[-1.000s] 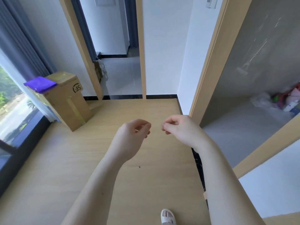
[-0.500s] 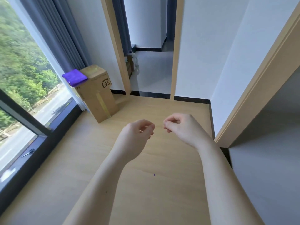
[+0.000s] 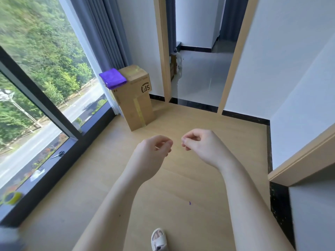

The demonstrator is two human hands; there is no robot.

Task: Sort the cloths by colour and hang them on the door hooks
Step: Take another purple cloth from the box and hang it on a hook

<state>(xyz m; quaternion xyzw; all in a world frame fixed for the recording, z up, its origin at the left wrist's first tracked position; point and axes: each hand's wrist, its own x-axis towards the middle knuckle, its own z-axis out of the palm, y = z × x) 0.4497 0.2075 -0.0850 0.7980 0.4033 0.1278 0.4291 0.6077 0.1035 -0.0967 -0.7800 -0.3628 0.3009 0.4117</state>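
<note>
A folded purple cloth [image 3: 112, 80] lies on top of an upright cardboard box [image 3: 134, 104] by the window, ahead and to the left. My left hand [image 3: 153, 153] and my right hand [image 3: 200, 144] hover side by side over the wooden floor, well short of the box. Both have their fingers curled in with thumb near fingertips, and nothing is visible in either. No door hooks are in view.
A large window with grey curtains [image 3: 101, 33] fills the left. Scissors [image 3: 59, 154] and a yellow tape roll [image 3: 11, 198] lie on the window sill. An open doorway [image 3: 197, 73] leads to a tiled room ahead. A second door frame [image 3: 297, 165] stands at right. My slippered foot [image 3: 158, 239] is below.
The view has swung left: the window now fills more of the left and the box sits nearer the centre. My hands keep the same curled pose in front of me.
</note>
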